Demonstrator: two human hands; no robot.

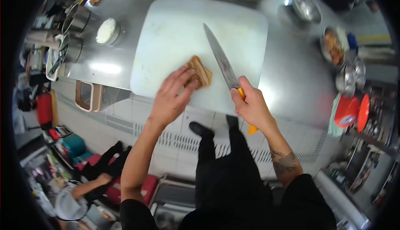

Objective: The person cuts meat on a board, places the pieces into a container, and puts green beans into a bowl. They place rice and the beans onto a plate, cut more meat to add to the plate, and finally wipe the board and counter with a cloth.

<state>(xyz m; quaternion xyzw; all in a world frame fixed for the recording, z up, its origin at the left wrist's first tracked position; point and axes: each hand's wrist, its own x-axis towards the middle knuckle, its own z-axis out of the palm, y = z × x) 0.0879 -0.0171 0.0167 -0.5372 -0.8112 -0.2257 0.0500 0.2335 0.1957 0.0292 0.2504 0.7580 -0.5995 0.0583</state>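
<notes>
Left hand [171,98] pressed fingers-down on a small stack of tan, layered flat slices [200,72], fingers slightly spread and laid over the stack's near edge. Stack lying near the front edge of a large white rectangular plastic cutting board [183,30], itself resting on a stainless steel counter [287,71]. Right hand [250,105] wrapped tight round the orange handle of a long steel-bladed kitchen knife [221,61], fingers closed together on it. Blade angled up and away across the board, just beside the stack on its right, tip pointing toward the board's far side. Round metal cup of white grains [107,31] left of the board. Steel bowls [306,7] along the far right of the counter. Red lidded containers [352,111] at the counter's right end.
</notes>
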